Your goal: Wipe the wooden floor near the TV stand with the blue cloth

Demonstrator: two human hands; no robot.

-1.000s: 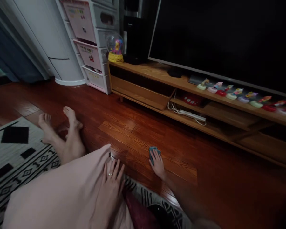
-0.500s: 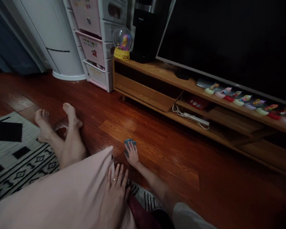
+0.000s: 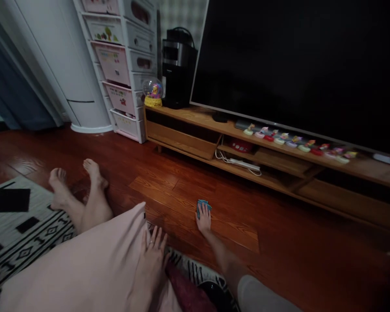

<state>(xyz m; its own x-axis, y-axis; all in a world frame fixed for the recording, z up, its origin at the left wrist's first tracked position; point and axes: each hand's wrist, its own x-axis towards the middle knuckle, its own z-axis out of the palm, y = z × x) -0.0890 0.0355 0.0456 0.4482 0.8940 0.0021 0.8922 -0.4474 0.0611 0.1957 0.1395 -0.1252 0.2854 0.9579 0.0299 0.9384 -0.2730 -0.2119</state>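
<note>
My right hand [image 3: 204, 220] lies flat on the wooden floor [image 3: 188, 190], fingers pressed on a small blue cloth [image 3: 203, 205] in front of the TV stand. Resting with its fingers spread, my left hand [image 3: 151, 260] lies on the pink fabric [image 3: 84, 268] over my lap; there is a ring on one finger. My bare legs and feet [image 3: 74, 186] stretch out to the left.
A low wooden TV stand [image 3: 247, 143] holds a big dark television [image 3: 295, 65], small toy figures [image 3: 295, 143], a power strip [image 3: 240, 162] and a snow globe [image 3: 153, 92]. White drawer units [image 3: 123, 65] stand at the back left. A patterned rug [image 3: 16, 221] lies under me.
My right hand slid the blue cloth left toward my legs, then back right across the floor. The camera view rose and shifted. My left hand stayed on the pink fabric.
</note>
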